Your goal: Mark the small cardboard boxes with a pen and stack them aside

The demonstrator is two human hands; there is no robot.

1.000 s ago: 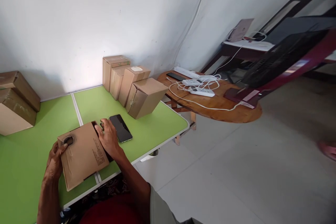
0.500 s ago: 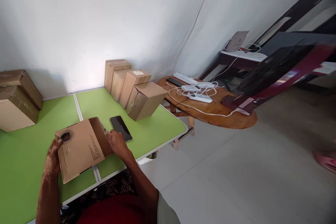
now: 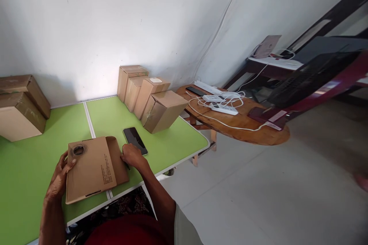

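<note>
1. Flattened cardboard box [image 3: 92,168] lies on the green bench [image 3: 34,168], near its front edge, across the pale seam that divides the bench top.
2. Long axis runs roughly away from the person, tilted a little: far end leans toward the person's right. Printed text on the face runs along that axis.
3. A side flap [image 3: 117,159] is folded out along the right edge, lying nearly flat.
4. A roll of tape [image 3: 78,149] sits on the far left corner of the box (seen partly; brown ring, dark centre).
5. Left hand [image 3: 59,178] holds the box's left edge; fingers are curled over the rim, thumb on top near the tape.
6. Right hand [image 3: 131,155] rests at the flap's right edge, fingers bent and pressing there. Whether they hold anything small I cannot tell.
7. Black phone [image 3: 135,140] lies screen-up just beyond the right hand, close to it, apart from the box.
8. Four brown boxes [image 3: 152,99] stand in a leaning row at the back right of the bench, against the wall.
9. Two more stacked boxes [image 3: 20,109] sit at the back left.
10. Beyond the bench's right end: a round wooden table [image 3: 253,130] with white power strips [image 3: 222,103] and cables.
</note>
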